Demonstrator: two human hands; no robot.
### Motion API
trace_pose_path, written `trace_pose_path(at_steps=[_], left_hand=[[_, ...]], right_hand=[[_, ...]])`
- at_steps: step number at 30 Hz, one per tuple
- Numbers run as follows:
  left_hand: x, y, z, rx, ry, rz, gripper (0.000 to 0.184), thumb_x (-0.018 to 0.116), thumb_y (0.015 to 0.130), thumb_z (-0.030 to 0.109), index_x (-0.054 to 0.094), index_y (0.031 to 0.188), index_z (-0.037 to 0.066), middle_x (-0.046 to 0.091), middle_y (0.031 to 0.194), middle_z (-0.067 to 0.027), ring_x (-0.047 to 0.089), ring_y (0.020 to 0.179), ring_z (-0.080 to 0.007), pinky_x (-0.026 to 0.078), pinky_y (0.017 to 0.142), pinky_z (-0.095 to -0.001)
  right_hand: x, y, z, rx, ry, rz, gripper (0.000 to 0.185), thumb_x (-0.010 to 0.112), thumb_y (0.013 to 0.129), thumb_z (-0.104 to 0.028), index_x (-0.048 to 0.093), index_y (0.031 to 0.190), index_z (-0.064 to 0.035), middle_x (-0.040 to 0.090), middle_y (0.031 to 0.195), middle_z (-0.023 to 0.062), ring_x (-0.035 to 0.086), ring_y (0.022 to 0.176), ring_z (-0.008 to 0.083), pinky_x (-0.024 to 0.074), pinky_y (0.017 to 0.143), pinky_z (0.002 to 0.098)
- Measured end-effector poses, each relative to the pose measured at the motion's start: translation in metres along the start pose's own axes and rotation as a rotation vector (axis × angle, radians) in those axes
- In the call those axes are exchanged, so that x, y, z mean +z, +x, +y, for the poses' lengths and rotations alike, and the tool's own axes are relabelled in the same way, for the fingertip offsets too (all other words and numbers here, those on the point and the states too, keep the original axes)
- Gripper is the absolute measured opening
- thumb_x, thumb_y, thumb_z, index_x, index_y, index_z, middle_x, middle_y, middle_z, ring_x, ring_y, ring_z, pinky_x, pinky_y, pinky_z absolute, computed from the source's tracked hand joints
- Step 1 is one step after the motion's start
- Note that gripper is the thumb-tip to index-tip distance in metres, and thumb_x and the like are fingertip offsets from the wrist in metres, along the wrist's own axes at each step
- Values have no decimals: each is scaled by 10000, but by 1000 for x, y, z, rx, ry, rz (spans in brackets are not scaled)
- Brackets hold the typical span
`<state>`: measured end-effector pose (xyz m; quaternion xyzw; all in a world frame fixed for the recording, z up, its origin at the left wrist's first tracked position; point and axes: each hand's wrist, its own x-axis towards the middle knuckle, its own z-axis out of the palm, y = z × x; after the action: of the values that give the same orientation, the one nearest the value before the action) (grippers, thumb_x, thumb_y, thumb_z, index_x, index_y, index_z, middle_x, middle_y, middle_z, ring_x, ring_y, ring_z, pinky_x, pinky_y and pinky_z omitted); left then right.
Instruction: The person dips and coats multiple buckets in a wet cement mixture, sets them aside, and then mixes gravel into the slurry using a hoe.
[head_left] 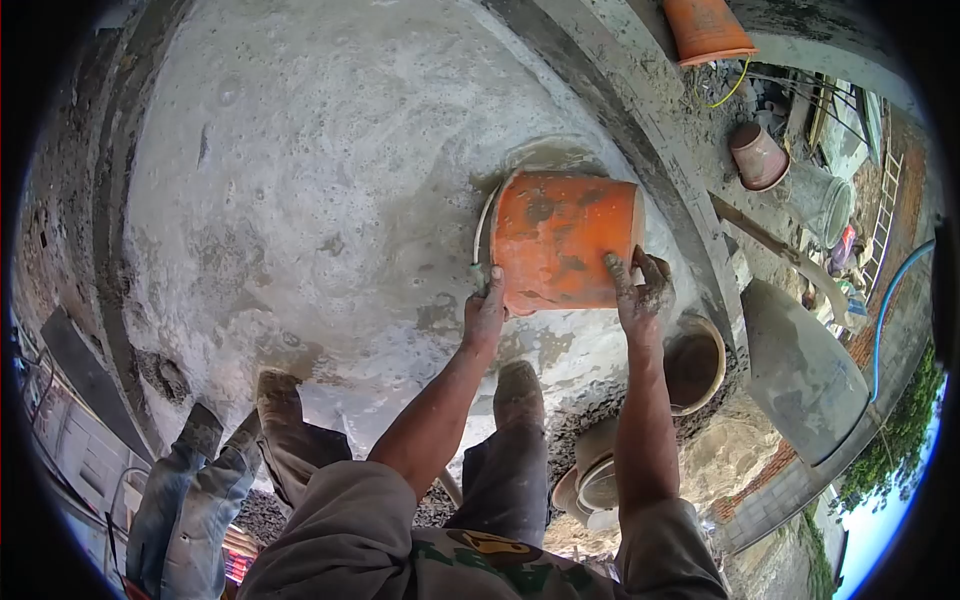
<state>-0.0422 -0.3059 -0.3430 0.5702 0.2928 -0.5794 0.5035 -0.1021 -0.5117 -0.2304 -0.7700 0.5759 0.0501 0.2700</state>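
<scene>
An orange bucket (565,240), smeared with grey cement, lies tipped on its side in front of me. Its mouth and wire handle (482,232) face left, and its base points right. My left hand (486,312) grips the near side by the rim. Near the base, my right hand (641,292) is closed on the bucket, its fingers coated with grey. Beneath lies a pale, wet-looking cement surface (300,170), darker and wetter around the bucket. The inside of the bucket is hidden from me.
A person in jeans (190,510) stands at the left. Close by on the right are an open bucket (718,368) and stacked buckets (585,480). Farther off are another orange bucket (708,30), a reddish bucket (760,158), a grey board (800,365) and a blue hose (882,330). A raised edge (640,130) curves along the right.
</scene>
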Motion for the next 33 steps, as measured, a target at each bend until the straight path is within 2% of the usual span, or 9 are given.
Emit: trace_pose_path(at_steps=[5, 9, 11, 16, 18, 21, 25, 30, 33], left_hand=[[8, 35, 3, -28, -196, 35, 464, 631, 750, 570, 529, 725, 118, 472, 582, 32, 410, 475, -65, 299, 437, -229], [-10, 58, -2, -93, -366, 72, 425, 679, 764, 464, 610, 859, 55, 568, 781, 3, 473, 622, -56, 351, 493, -229], [-38, 63, -15, -101, -221, -62, 398, 681, 754, 479, 594, 755, 91, 530, 673, 20, 428, 557, -63, 319, 488, -240], [-83, 55, -18, -105, -166, -73, 376, 680, 758, 465, 549, 641, 133, 463, 561, 36, 386, 501, -69, 302, 473, -252], [-114, 48, -15, -77, -118, -99, 343, 674, 768, 450, 546, 680, 144, 444, 558, 46, 369, 493, -65, 312, 472, -245], [-133, 32, 3, 4, -137, -81, 306, 669, 783, 416, 542, 721, 144, 428, 547, 53, 361, 481, -64, 348, 481, -248], [-204, 29, -14, -19, -100, -84, 349, 670, 782, 417, 578, 894, 99, 540, 702, 19, 459, 582, -69, 385, 530, -244], [-262, -4, 0, 15, -103, 177, 473, 657, 782, 453, 563, 1006, 48, 612, 909, -21, 570, 792, -102, 431, 611, -252], [-297, -23, 14, 38, -16, 212, 488, 636, 790, 480, 565, 982, 37, 622, 859, -24, 588, 751, -122, 449, 605, -261]], right_hand=[[81, 82, 9, -45, 79, 184, 744, 655, 746, -469, 409, 1302, -39, 433, 1263, 225, 358, 1226, 352, 308, 1002, 410], [102, 106, -9, 114, -14, -216, 839, 454, 781, -636, 245, 1401, -112, 222, 1437, 169, 186, 1335, 325, 194, 1077, 402], [109, 107, -14, 206, 170, -235, 859, 347, 781, -702, 238, 1405, -122, 161, 1471, 128, 142, 1354, 309, 168, 1088, 396], [149, 91, -25, 255, -300, -161, 776, 295, 756, -743, 231, 1400, -316, 226, 1451, 117, 251, 1292, 392, 193, 1026, 548], [178, 80, 22, 121, -350, -118, 772, 325, 746, -741, 265, 1386, -312, 251, 1431, 121, 265, 1280, 391, 197, 1006, 576], [168, 49, -33, 251, -167, -132, 687, 393, 772, -678, 378, 1323, -267, 341, 1354, 129, 296, 1246, 364, 198, 995, 562], [184, 10, -47, 320, -38, -102, 617, 420, 818, -617, 521, 1197, -140, 412, 1266, 203, 368, 1165, 384, 268, 1005, 414], [229, -50, -87, 320, -151, -188, 682, 400, 799, -666, 446, 1267, -172, 372, 1297, 181, 330, 1188, 402, 236, 1004, 497], [241, -83, -105, 302, -29, -188, 642, 452, 789, -639, 452, 1239, -181, 358, 1271, 167, 340, 1170, 388, 243, 975, 541]])
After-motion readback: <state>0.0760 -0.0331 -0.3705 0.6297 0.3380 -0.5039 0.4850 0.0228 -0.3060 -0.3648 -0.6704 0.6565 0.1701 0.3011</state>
